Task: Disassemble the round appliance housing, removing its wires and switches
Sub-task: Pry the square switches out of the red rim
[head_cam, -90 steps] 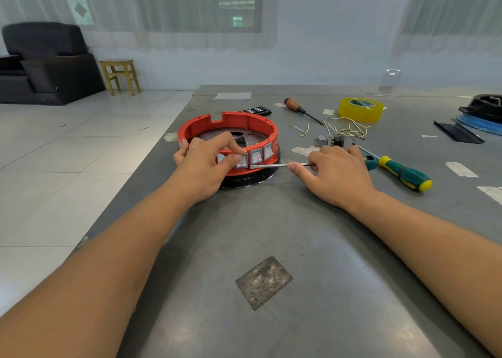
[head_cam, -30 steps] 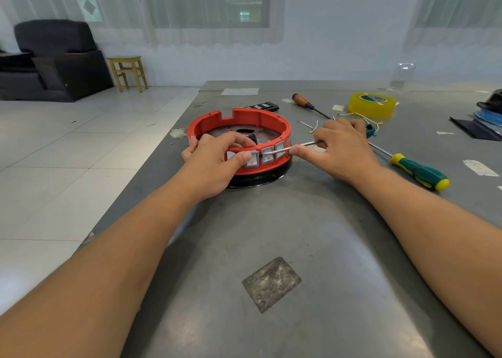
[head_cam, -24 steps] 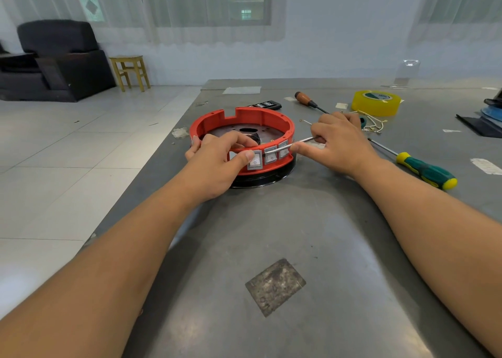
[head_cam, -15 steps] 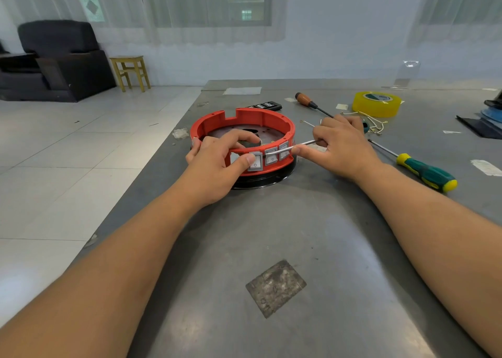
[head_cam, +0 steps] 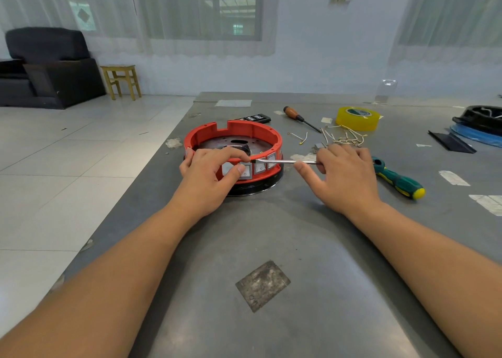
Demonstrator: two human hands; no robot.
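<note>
A round red housing (head_cam: 239, 130) on a black base sits on the grey metal table (head_cam: 271, 235). Several white rocker switches (head_cam: 260, 167) line its near wall. My left hand (head_cam: 209, 178) grips the near rim, thumb pressing on one switch and fingers curled over the top edge. My right hand (head_cam: 342, 175) holds a screwdriver (head_cam: 285, 162) by its shaft; the blade tip reaches the top of the switches by my left fingers. Its handle is hidden inside my hand. Loose removed wires (head_cam: 342, 137) lie behind my right hand.
A green-and-yellow screwdriver (head_cam: 396, 179) lies right of my right hand. A wooden-handled screwdriver (head_cam: 298, 118), yellow tape roll (head_cam: 357, 118) and black bit case (head_cam: 254, 118) sit farther back. Black and blue parts (head_cam: 478, 126) lie far right. The table's left edge drops to tiled floor.
The screwdriver tip has slid left along the switch row to beside my left fingers, and my right hand has shifted a little toward me. My left hand keeps its hold.
</note>
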